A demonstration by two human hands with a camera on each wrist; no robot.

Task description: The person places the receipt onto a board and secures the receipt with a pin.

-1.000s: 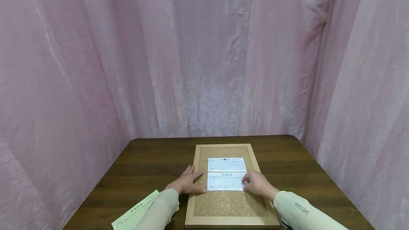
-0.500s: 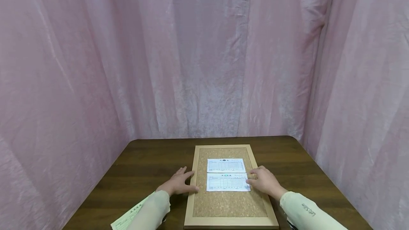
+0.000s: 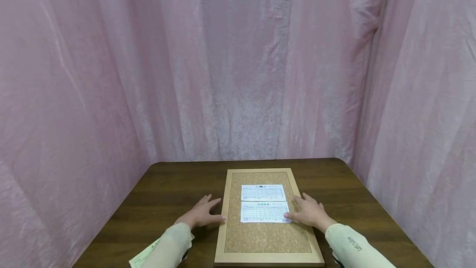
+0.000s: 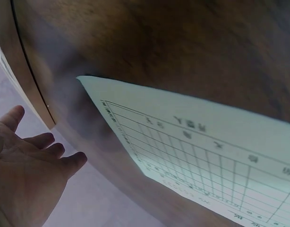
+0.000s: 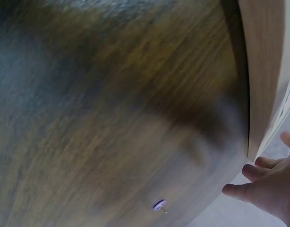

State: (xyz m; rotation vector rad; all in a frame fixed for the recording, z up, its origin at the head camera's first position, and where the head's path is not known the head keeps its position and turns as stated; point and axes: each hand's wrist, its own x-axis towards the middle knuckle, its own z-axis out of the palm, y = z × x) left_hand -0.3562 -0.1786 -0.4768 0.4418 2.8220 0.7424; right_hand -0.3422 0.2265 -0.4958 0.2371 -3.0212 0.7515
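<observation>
At the far left, near the table's front edge, a pale green printed form sheet (image 3: 143, 254) lies flat on the dark brown wooden table (image 3: 167, 189), partly hidden by the left sleeve; the left wrist view shows its grid of ruled lines (image 4: 192, 156) clearly, with nothing pinning it. The left hand (image 3: 202, 214) is just left of the board, fingers spread and nearly straight, palm down, thumb pointing at the frame's left rail; it holds nothing, and whether it rests on the table or hovers over it cannot be told; in the left wrist view the same hand (image 4: 27, 179) shows loose, open fingers.

The light wooden-framed cork pinboard (image 3: 267, 239) lies flat in the middle of the table, long side running away from the person; two white printed form slips sit on its cork, one behind the other, almost touching; the far white slip (image 3: 263, 192) lies apart from both hands; the near white slip (image 3: 265, 212) lies between the hands.

The right hand (image 3: 309, 213) lies over the board's right part, fingers spread and relaxed, pinching nothing; its thumb tip reaches the near slip's right edge; in the right wrist view its fingers (image 5: 258, 172) are loosely extended beside the frame's rail (image 5: 263, 71), and a small purple-headed pushpin (image 5: 159, 205) lies on the table.
</observation>
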